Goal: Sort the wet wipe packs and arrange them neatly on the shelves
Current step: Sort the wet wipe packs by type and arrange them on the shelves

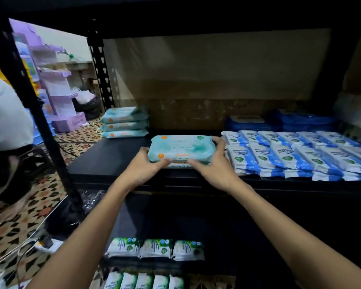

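**Sorting well underway, teal stack still forming**

The left hand and right hand grip a teal wipe pack atop another on the shelf. Blue packs already sit in rows; a teal stack waits behind.

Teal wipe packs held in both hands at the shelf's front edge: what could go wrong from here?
1. The teal packs sit near the shelf front edge; released there, the small stack might slide off.
2. The right hand is close to the blue-and-white packs; a push sideways may disturb those rows.
3. Left here, apart from the rear teal stack, the same kind ends up split.
The left hand grips the other end.
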